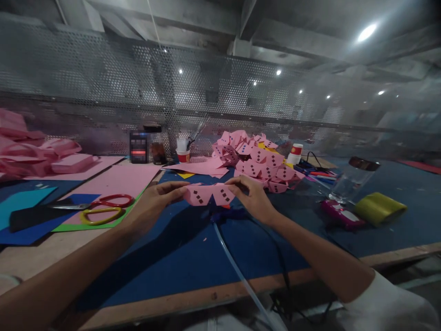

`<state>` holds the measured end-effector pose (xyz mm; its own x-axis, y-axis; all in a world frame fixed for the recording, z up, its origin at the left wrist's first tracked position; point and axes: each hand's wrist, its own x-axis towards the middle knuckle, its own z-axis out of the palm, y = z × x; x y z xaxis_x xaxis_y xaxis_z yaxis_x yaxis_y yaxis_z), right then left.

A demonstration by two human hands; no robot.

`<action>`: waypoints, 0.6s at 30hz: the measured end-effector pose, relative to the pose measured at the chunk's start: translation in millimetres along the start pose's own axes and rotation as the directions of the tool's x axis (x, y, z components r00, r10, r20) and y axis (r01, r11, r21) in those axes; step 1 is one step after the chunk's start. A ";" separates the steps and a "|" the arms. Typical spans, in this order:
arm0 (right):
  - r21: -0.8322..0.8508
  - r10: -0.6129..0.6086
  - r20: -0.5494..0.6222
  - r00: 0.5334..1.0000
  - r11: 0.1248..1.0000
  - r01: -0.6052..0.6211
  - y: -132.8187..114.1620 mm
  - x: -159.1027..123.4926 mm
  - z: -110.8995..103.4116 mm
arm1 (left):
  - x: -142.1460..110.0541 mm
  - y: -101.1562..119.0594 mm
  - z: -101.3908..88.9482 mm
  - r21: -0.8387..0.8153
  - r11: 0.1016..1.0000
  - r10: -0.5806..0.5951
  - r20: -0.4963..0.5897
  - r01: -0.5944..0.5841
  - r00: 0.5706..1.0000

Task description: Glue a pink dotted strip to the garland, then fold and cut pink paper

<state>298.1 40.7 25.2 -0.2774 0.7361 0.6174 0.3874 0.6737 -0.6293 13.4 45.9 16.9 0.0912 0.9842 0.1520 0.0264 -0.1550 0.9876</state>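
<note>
Both my hands hold one pink paper piece (209,193) with small dark squares on it, a little above the blue table cover (193,257). My left hand (155,202) pinches its left end with closed fingers. My right hand (248,195) grips its right end, fingers curled over the top edge. Just behind lies a heap of similar pink folded pieces (257,161). A blue object and a clear tube (237,271) lie under the paper.
Red-handled scissors (112,201) and yellow-handled scissors (101,215) rest on pink and green sheets at left. Pink paper stacks (37,156) sit far left. A glass jar (351,180), yellow roll (379,208), magenta object (339,215), cups and pens stand right. A perforated metal screen runs behind.
</note>
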 end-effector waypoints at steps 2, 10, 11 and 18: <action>0.006 0.005 0.015 1.000 1.000 -0.005 -0.3 -0.9 0.1 | 0.0 -0.9 0.2 -0.027 1.000 -0.001 -0.004 0.001 1.000; 0.043 0.048 0.016 0.999 0.998 -0.049 4.0 -3.6 4.4 | -6.3 0.4 -0.3 0.122 0.989 0.091 -0.078 -0.081 0.993; 0.053 0.051 0.011 0.999 0.997 -0.052 5.1 -3.9 5.2 | -7.5 1.2 -0.8 0.164 0.982 0.111 -0.085 -0.096 0.990; 0.052 0.062 0.025 0.998 0.997 -0.063 3.4 -4.9 5.7 | -11.9 3.9 -2.4 0.290 0.936 0.231 -0.071 -0.202 0.970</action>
<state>295.8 39.7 17.4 -0.2748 0.7778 0.5652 0.3578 0.6284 -0.6908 10.0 33.8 19.1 0.0243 0.9252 0.3787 0.2946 -0.3686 0.8816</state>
